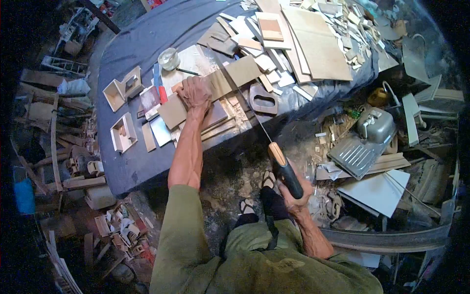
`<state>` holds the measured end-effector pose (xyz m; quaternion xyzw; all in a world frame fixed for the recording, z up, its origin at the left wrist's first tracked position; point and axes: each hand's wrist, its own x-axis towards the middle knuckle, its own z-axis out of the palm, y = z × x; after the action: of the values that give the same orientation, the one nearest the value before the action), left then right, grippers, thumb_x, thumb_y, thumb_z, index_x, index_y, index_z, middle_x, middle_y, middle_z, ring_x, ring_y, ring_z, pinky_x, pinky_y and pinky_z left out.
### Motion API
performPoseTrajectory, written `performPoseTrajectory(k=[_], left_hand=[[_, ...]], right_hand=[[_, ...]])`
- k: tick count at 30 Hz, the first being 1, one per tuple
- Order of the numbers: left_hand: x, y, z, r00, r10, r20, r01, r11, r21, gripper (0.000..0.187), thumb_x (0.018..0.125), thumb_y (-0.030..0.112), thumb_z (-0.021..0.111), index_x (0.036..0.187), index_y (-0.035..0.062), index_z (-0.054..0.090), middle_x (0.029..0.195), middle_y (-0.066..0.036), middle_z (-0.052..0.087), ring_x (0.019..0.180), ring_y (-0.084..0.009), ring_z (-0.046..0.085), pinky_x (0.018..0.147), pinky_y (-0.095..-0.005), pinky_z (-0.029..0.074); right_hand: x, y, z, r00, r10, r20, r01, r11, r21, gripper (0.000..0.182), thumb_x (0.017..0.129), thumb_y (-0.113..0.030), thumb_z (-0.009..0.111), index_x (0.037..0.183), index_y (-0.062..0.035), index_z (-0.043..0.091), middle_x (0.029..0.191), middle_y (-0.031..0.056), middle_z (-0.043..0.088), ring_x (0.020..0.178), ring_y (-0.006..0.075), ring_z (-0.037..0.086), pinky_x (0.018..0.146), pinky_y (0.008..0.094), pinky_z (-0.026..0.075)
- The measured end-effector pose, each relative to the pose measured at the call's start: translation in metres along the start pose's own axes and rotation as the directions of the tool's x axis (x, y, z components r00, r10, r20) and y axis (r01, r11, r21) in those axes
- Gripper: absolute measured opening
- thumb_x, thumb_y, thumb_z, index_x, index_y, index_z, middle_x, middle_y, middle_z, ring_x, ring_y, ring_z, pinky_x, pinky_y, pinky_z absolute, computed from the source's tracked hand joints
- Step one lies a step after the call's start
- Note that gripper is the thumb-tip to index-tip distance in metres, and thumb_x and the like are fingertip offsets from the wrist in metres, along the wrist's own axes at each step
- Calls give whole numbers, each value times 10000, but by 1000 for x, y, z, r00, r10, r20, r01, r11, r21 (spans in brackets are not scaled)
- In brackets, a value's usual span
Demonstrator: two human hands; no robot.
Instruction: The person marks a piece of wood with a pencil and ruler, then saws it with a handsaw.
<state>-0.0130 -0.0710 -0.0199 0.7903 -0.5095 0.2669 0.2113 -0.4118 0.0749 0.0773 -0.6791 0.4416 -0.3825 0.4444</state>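
Observation:
My left hand (196, 94) presses down on a long, flat wooden board (243, 72), with its fingers curled over the board. In my right hand (299, 190) is the black and wood-coloured handle of a handsaw (277, 154). The thin saw blade lies across the board, to the right of my left hand. More wood pieces and sawdust (240, 115) are below the board. Beside the blade, a second saw's grey handle (263, 100) rests at the table edge. A glass jar (169, 59) and a dark pen or pencil (187, 72) sit beyond my left hand.
A dark cloth covers the table (142, 169). Small open wooden boxes (123, 132) stand at its left, and offcuts (350, 44) and a large panel (318, 46) pile up at the far right. A metal sink (360, 152) and scrap wood lie on the floor to the right.

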Motion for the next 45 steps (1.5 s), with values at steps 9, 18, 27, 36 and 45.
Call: performPoseTrajectory(k=[9,18,27,36,45], left_hand=[[4,-3,4,979,-27,203,33,999,-25,140,805,205,587,909,121,627,929,-90,627,943,-280,583,760,-471,430],[8,-3,5,973,9,232,0,999,-39,230,900,211,452,908,84,644,892,-153,680,860,-355,645,716,-514,477],[14,1,4,950,-102,294,145,981,-131,326,912,238,464,789,34,686,793,-230,685,780,-390,662,747,-516,471],[10,-8,8,975,24,221,12,987,-159,346,959,258,439,805,45,664,760,-228,671,695,-396,665,643,-510,506],[15,-8,14,953,0,302,51,986,-158,295,925,223,461,805,35,654,794,-217,685,734,-393,674,650,-512,508]], right_hand=[[-2,12,7,999,12,48,-13,1000,9,627,736,2,734,1348,-37,605,1007,166,745,874,182,722,808,298,539],[-4,22,15,997,-33,69,33,999,3,642,743,37,725,1365,-30,579,1121,193,722,936,195,742,814,287,547],[-15,29,20,998,-15,59,17,999,-32,613,757,7,711,1357,-15,590,979,141,748,869,162,717,811,301,546],[-4,-3,40,999,33,9,-32,999,-19,626,760,15,700,1374,-41,588,999,146,742,861,140,696,778,295,540],[-3,-31,45,973,217,76,-217,976,-12,622,773,11,714,1378,-38,579,1058,152,728,912,153,680,818,303,530]])
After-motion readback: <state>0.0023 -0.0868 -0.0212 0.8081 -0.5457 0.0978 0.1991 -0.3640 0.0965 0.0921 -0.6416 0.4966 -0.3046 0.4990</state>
